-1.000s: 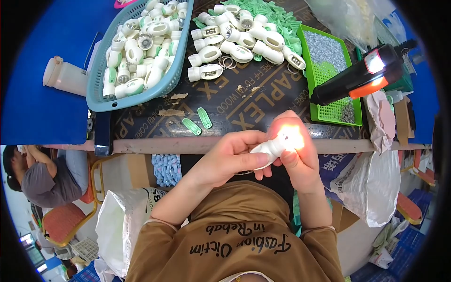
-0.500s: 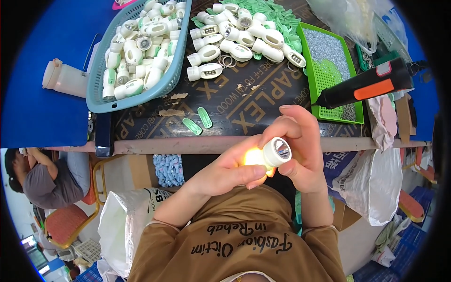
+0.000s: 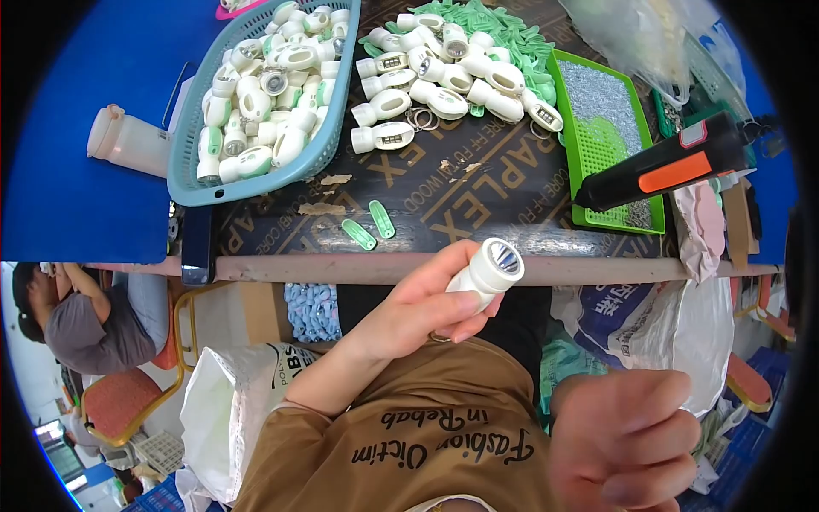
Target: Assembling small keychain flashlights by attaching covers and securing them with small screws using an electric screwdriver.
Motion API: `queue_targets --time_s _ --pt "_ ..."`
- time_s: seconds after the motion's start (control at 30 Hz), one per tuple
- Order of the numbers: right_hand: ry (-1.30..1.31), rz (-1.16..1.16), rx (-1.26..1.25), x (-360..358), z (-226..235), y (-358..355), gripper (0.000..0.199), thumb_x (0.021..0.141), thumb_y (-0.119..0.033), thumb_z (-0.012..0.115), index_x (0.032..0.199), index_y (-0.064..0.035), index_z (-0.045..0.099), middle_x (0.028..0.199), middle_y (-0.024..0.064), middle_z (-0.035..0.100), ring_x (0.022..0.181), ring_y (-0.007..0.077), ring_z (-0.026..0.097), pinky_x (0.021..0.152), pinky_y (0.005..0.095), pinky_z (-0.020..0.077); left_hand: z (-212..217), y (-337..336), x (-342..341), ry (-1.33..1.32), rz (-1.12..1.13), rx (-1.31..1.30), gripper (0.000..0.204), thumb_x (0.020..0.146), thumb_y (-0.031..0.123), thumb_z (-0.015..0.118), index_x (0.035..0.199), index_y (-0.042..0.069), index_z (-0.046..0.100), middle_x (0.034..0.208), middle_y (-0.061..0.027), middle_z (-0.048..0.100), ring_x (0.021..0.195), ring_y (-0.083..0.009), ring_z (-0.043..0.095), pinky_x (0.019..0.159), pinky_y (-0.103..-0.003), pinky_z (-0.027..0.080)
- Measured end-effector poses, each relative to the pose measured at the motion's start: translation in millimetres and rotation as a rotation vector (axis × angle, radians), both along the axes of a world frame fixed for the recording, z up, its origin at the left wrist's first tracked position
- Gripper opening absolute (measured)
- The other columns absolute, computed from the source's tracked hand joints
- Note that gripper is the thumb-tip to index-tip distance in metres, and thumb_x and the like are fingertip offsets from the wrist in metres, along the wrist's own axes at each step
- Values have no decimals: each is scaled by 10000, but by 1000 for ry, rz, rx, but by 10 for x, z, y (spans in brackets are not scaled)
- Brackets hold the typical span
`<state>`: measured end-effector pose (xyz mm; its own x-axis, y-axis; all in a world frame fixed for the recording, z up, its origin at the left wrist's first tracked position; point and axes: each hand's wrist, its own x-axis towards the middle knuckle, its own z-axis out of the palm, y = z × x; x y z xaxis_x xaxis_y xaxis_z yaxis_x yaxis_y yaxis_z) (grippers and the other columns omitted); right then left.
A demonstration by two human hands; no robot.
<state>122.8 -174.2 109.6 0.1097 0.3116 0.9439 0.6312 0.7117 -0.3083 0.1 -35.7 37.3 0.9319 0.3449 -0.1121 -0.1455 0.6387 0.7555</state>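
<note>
I gripped a flashlight (image 3: pixel 486 273) of smooth plastic with a shiny, metallic-looking reflector (image 3: pixel 505 255), wore a cloth shirt (image 3: pixel 426 384), and faced a glossy tabletop (image 3: pixel 418 196) with torn, rough patches.

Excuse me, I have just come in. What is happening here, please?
A person's left hand holds an unlit white flashlight. The right hand, curled and blurred, is apart from it. Two green pieces lie on the dark table; beyond them, similar flashlights fill a blue basket and lie in a pile.

Dark worktable (image 3: pixel 405 192), blue surface (image 3: pixel 68 196) at left, red-cushioned chair (image 3: pixel 124 403), pale floor (image 3: pixel 220 320)
</note>
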Motion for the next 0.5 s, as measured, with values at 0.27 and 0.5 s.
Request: queue_targets --time_s 0.27,0.5 --pt "-31 22 -43 95 243 76 544 950 -227 491 1419 -408 284 900 -39 419 686 119 349 622 304 303 3 73 -41 -116 -88 -148 384 887 173 505 1233 36 410 927 -63 551 577 -63 441 470 -183 293" --pt "-43 -9 -45 3 138 27 561 922 -176 527 1395 -409 336 900 -40 402 703 125 357 655 345 297 -14 51 -52 -147 -63 -146 407 867 191 522 1225 30 414 918 -74 555 554 -67 439 457 -178 276"
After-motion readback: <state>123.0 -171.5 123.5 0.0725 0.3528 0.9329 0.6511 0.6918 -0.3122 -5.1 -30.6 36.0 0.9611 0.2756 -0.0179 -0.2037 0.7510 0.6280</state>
